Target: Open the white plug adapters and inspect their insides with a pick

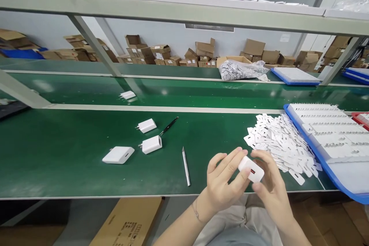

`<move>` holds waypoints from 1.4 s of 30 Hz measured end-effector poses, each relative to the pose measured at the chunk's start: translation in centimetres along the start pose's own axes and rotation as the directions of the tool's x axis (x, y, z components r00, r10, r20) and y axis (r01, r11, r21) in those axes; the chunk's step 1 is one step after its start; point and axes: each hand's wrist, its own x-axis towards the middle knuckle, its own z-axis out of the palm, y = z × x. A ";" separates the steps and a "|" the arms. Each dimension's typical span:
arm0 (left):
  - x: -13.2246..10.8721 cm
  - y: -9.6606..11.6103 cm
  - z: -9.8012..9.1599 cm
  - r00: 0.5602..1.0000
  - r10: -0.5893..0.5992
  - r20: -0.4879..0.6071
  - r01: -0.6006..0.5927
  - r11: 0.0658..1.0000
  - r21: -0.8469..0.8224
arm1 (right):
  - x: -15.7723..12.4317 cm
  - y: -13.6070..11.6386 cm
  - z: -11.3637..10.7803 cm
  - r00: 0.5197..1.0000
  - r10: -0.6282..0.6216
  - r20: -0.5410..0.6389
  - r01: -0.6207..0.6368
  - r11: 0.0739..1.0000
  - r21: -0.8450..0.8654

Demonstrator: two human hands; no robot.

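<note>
Our left hand (pixel 223 184) pinches 1 charger (pixel 257 176), lower right; our right hand (pixel 273 189) spreads beside it; slackening could drop it.

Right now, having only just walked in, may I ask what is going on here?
A person holds a white charger in the left hand, slot toward the camera, with the right hand curved beside it. To the left, more chargers and a slim knife lie on the green table; to the right, flat white pieces are heaped beside a blue tray.
</note>
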 end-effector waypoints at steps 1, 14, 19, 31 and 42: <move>-0.3 -0.1 0.2 1.000 -0.016 -0.003 0.016 1.000 -0.003 | 0.0 0.2 -0.2 0.997 0.065 0.034 -0.066 0.997 0.047; 0.7 -0.4 -0.6 0.747 -0.428 0.509 0.640 0.256 -0.725 | 1.9 -1.3 -3.9 0.954 -0.208 0.215 0.252 0.946 -0.203; 0.9 -0.5 0.1 0.726 -0.428 0.538 0.623 0.080 -0.778 | 2.4 -1.6 -4.3 0.928 -0.270 0.256 0.324 0.924 -0.201; 1.8 2.0 1.7 0.696 -0.571 0.435 0.542 0.021 -0.840 | 2.5 -1.5 -2.4 0.874 -0.474 0.105 0.485 0.848 -0.214; 2.0 1.8 2.2 0.739 -0.434 0.516 0.637 0.199 -0.745 | 2.2 -0.5 -7.1 0.963 0.022 0.270 -0.065 0.986 0.151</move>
